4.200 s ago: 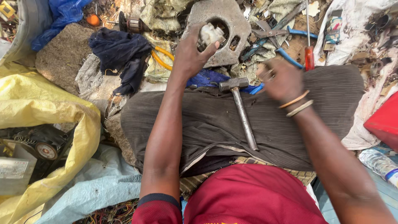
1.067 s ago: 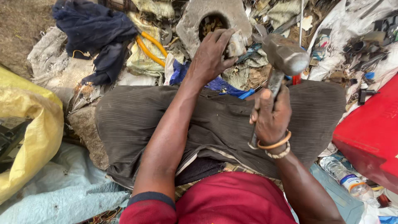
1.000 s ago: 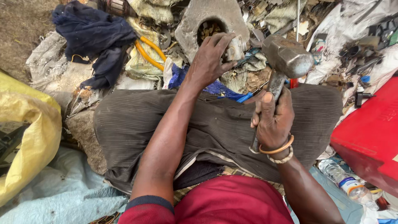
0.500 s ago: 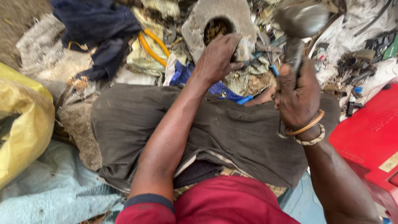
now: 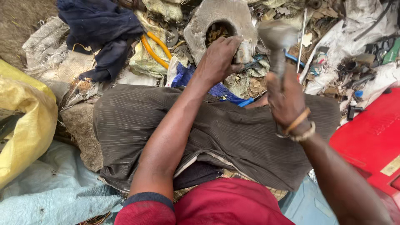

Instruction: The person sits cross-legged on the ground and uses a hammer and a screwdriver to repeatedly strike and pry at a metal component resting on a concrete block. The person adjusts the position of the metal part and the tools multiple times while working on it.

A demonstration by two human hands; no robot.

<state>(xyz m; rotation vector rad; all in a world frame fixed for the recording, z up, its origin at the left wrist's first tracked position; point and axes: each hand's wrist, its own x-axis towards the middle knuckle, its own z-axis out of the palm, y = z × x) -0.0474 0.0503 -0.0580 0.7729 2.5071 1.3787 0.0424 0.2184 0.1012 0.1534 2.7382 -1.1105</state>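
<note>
Our left hand (image 5: 218,58) grips a small metal piece (image 5: 243,51) steady on the grey block (image 5: 200,23); our right hand (image 5: 285,100) clenches the hammer (image 5: 275,39), raised to strike.

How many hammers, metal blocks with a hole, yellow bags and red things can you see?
hammer: 1, in the right hand
grey metal block with a hole: 1, under the left hand
yellow bag: 1
red case: 1
Total: 4
</note>
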